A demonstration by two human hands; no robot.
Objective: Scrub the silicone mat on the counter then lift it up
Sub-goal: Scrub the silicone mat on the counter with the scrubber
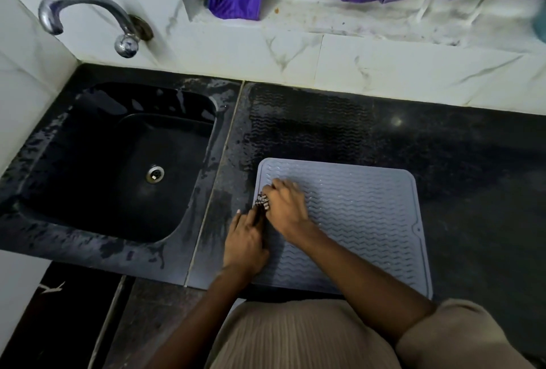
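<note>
Two hands at mat (354, 221) left edge, scrubber (262, 200) gripped by right hand (288, 209) and mostly hidden, left hand (243, 241) fingers flat, counter (458, 161) front edge cut off.

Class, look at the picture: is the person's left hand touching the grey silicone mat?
Touching. The head view shows the left hand resting palm down over the silicone mat's left edge, with no gap visible.

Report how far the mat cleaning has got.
Done: nothing is finished. In hand: the right hand works a scrubber near the left edge of the silicone mat, while the left hand rests at that edge. Left: the mat lies flat on the counter, unlifted.
</note>
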